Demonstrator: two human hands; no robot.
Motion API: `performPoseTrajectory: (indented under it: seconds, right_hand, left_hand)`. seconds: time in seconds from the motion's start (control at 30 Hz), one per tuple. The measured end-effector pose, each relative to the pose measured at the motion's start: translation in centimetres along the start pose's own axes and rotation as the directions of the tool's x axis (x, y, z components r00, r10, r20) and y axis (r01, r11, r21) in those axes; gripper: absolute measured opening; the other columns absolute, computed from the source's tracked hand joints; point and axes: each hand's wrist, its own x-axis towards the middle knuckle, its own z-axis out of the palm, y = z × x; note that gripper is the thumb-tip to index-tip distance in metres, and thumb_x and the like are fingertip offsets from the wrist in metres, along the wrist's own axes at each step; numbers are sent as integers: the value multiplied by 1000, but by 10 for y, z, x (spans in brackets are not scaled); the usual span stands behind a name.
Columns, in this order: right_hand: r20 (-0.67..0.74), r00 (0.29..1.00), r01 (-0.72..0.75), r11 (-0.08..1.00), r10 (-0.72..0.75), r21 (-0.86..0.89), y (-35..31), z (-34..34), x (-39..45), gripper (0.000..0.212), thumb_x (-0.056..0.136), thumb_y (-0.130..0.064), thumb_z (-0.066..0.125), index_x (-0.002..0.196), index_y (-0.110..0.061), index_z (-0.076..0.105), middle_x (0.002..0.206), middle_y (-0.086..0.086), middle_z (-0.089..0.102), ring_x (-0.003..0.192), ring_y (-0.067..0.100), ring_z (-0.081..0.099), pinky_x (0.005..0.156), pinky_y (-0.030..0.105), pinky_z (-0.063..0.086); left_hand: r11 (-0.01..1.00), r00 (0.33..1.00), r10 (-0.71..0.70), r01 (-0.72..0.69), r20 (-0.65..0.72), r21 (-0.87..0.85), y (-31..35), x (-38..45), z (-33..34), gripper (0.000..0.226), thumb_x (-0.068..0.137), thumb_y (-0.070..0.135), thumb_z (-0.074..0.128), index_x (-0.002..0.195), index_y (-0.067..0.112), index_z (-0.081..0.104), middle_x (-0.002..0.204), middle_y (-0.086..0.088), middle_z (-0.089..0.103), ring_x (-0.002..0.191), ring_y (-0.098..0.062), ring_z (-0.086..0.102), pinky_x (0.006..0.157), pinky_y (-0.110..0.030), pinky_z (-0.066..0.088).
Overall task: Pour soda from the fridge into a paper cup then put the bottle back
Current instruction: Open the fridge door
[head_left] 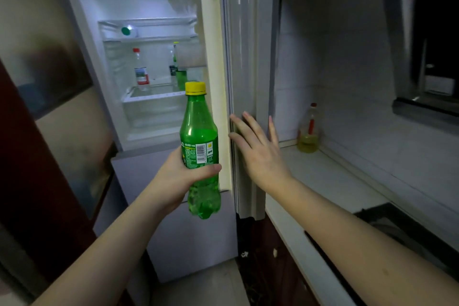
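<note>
Gripping green soda bottle in left hand, right hand flat on fridge door

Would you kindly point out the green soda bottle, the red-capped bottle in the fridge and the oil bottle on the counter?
green soda bottle (198,129): head view, upper body.
red-capped bottle (142,74): head view, label.
oil bottle (308,136): head view, lower body.

The soda bottle is green clear plastic with a yellow cap screwed on and a green label bearing a barcode. It stands upright in the air before the open fridge, whose lit shelves hold other bottles
</note>
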Motion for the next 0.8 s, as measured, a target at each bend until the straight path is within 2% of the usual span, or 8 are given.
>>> performPoseTrajectory:
  seconds: [0.1,0.2,0.27,0.33,0.43,0.57,0.67,0.8]
  right_hand:
    - [44,998,-33,999,33,-9,23,-6,-12,52,77,-8,67,127,-13,54,157,5,24,147,26,12,113,65,10]
    - [87,996,-27,999,25,18,38,-6,-22,49,79,-14,64,127,-12,54,157,10,22,147,32,9,116,58,11]
    - [114,993,-44,997,37,60,44,-5,-27,48,81,-16,63,127,-12,53,158,12,19,147,34,3,115,54,19]
    - [127,988,-95,991,84,90,48,-5,-31,46,83,-19,61,127,-11,52,159,13,15,147,34,-2,111,50,27]
    - [76,988,-142,982,134,123,47,-4,-32,41,85,-18,61,124,-9,54,156,18,22,147,33,7,114,47,24]
    - [-27,999,-26,995,29,97,32,1,-23,41,84,-13,59,125,-8,55,153,15,30,145,29,19,119,43,15]
    - [-85,996,-21,986,36,166,15,8,-4,42,84,-12,59,125,-6,56,151,16,34,143,29,24,119,41,15]
    - [-24,999,-24,969,31,246,-6,30,29,47,84,-18,55,128,-3,52,146,18,40,139,31,31,117,40,23]
  left_hand:
    - [1000,1000,-7,7,17,-10,1,4,17,58,52,24,86,104,8,64,87,0,74,82,-15,69,72,-28,56]
    - [1000,1000,-20,20,12,-20,0,9,27,64,50,27,85,106,5,64,90,-6,72,83,-19,68,80,-37,57]
    - [999,999,-37,37,3,-16,-3,11,30,57,56,18,85,107,5,63,92,-9,71,85,-22,67,83,-40,55]
    - [999,999,-46,45,-7,-16,-5,13,30,53,57,15,83,105,5,64,92,-10,71,85,-23,67,82,-37,56]
    - [999,998,-54,54,-21,-6,-7,15,26,67,48,26,86,106,2,63,95,-14,71,84,-23,67,80,-35,57]
    - [997,995,-75,75,-60,-1,-11,18,14,61,56,17,83,110,0,62,98,-18,69,87,-25,66,83,-39,56]
    - [996,991,-82,84,-104,11,-15,20,-5,66,51,23,86,109,1,62,102,-20,70,88,-25,68,80,-37,57]
    - [994,984,-87,95,-158,46,-18,27,-41,73,46,34,85,109,3,63,101,-18,71,88,-25,69,77,-33,57]
